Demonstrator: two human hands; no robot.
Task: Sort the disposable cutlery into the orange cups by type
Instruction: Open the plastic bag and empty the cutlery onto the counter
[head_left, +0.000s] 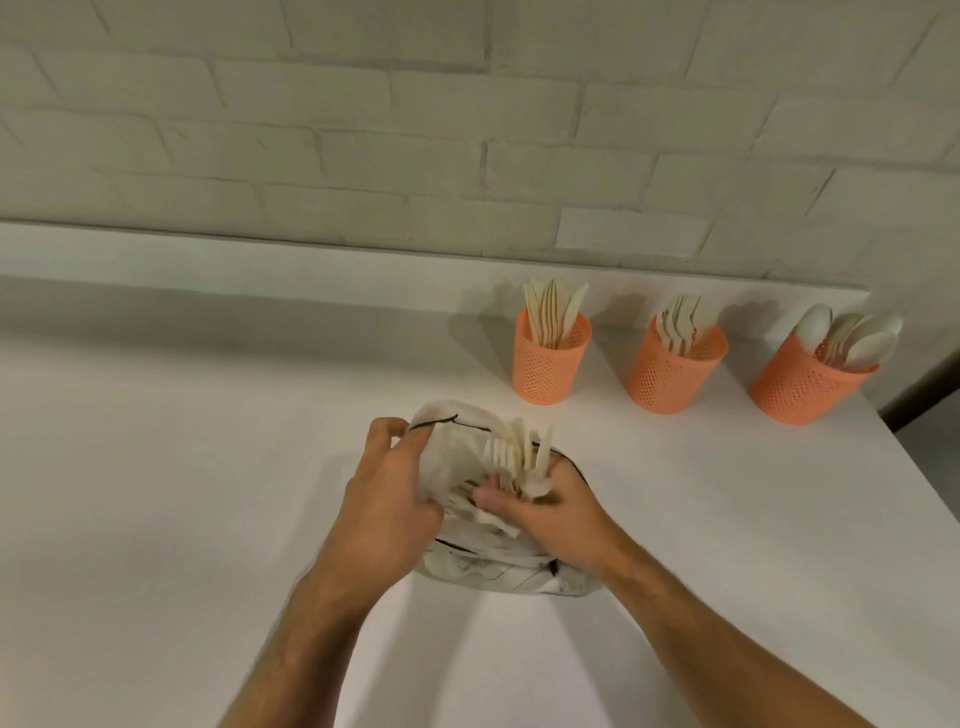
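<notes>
Right grip (550, 506) clutching a cutlery bunch (519, 457) inside the white pouch (498, 571), left grip (387, 483) pinching its rim, three orange cups far right holding knives (551, 358), forks (675, 371), spoons (810, 379), white worktop (182, 467).

White table (156, 493) stands against a white brick wall (363, 130).

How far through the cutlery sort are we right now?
Well along: the left cup holds knives, the middle cup forks, the right cup spoons. In hand: the right hand grips a bunch of cutlery in the white bag while the left hand holds its rim open. Left: that bunch needs sorting.
</notes>
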